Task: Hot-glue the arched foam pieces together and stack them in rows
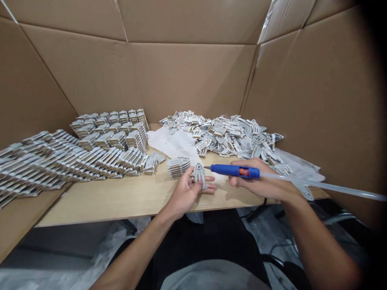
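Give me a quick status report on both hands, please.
Left hand holding one arch-shaped piece. Right hand gripping blue glue gun, nozzle near the piece. Nothing between them.

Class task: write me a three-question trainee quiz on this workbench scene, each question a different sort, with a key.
1. True or false: the right hand holds a blue glue gun.
2. What does the left hand hold? A) scissors B) a small arch-shaped piece C) a cup
3. Fill in: the loose pile of pieces lies on the person's ____ side.

Key: 1 true; 2 B; 3 right.
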Motion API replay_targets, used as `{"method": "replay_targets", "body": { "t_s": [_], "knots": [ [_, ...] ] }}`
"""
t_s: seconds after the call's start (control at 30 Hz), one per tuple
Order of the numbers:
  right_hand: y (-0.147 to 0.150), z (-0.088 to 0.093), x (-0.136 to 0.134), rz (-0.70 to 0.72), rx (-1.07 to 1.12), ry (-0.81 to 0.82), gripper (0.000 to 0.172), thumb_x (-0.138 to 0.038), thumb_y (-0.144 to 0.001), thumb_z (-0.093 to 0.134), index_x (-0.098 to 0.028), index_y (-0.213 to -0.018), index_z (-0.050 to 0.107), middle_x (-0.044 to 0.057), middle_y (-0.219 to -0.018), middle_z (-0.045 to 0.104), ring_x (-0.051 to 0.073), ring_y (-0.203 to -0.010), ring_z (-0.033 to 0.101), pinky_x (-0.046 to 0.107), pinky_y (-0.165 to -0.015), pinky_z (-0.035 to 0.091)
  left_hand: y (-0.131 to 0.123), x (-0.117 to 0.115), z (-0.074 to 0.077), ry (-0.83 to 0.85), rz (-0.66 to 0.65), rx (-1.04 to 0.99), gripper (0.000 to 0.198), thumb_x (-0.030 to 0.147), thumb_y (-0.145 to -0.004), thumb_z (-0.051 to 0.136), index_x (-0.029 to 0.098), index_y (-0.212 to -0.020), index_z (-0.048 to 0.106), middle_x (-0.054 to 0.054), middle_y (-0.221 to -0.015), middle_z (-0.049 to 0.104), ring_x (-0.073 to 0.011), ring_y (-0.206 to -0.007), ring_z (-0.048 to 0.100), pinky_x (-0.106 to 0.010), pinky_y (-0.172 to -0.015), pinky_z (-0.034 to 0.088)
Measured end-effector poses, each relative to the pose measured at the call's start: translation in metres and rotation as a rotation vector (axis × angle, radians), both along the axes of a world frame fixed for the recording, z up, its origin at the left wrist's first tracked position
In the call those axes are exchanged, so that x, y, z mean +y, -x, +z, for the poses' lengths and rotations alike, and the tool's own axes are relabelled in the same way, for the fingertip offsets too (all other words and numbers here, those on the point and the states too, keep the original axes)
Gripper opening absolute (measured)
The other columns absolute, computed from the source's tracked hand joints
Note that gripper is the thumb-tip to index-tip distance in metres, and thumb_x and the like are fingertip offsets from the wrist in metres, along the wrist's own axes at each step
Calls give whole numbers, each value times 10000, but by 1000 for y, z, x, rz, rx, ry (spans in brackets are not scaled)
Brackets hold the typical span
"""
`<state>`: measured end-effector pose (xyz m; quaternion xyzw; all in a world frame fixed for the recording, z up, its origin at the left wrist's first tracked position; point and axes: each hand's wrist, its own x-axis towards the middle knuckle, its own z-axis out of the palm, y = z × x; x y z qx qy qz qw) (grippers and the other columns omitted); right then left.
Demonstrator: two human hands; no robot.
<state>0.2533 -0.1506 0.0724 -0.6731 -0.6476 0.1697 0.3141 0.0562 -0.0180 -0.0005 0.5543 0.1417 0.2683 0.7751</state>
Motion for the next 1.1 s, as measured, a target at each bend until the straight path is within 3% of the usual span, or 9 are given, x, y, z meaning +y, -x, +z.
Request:
{"method": "replay_targets", "body": {
  "t_s": [0.27, 0.6, 0.8, 0.87, 1.0, 1.1],
  "knots": [
    [4, -4, 4, -4, -30, 59, 352, -538, -911, 717, -204, -799, 715, -19, -689, 628, 142, -631, 528, 264, -586, 350, 0, 1, 2, 33, 26, 33, 528, 273, -856, 813, 155, -1263, 498, -171, -1128, 783, -321, -956, 802, -500, -956, 623],
    [7, -9, 10, 23, -46, 77, 270, -487, -942, 699, -242, -877, 793, -25, -729, 707, 152, -664, 602, 264, -671, 411, 1, -2, 6, 41, 85, 63, 526, 186, -850, 785, 155, -1300, 515, -88, -998, 793, -245, -961, 789, -400, -965, 617],
    [12, -9, 12, 29, -73, 69, 310, -506, -946, 691, -216, -897, 789, 19, -815, 773, 190, -720, 682, 271, -662, 432, 0, -6, 15, 99, 161, 99, 490, 61, -853, 714, 175, -1279, 499, 62, -647, 654, -174, -723, 745, -312, -804, 629],
    [14, -10, 12, 21, -95, 70, 355, -550, -941, 692, -211, -901, 789, 29, -817, 775, 197, -725, 686, 275, -661, 434, 0, -6, 16, 83, 150, 89, 431, 61, -856, 701, 166, -1231, 518, 48, -675, 669, -163, -722, 735, -288, -769, 625],
    [15, -12, 12, 15, -169, 60, 410, -588, -956, 662, -203, -899, 792, 48, -789, 764, 204, -700, 674, 284, -658, 430, -1, -5, 12, 44, 110, 67, 406, 80, -867, 671, 139, -1240, 523, -60, -928, 773, -170, -810, 751, -308, -811, 632],
    [15, -14, 11, -1, -198, 64, 437, -610, -955, 655, -201, -891, 795, 60, -773, 753, 206, -673, 657, 286, -640, 421, -1, -4, 10, 26, 120, 77, 413, 77, -869, 656, 123, -1258, 525, -84, -957, 780, -181, -837, 754, -340, -866, 631]
  ]
}}
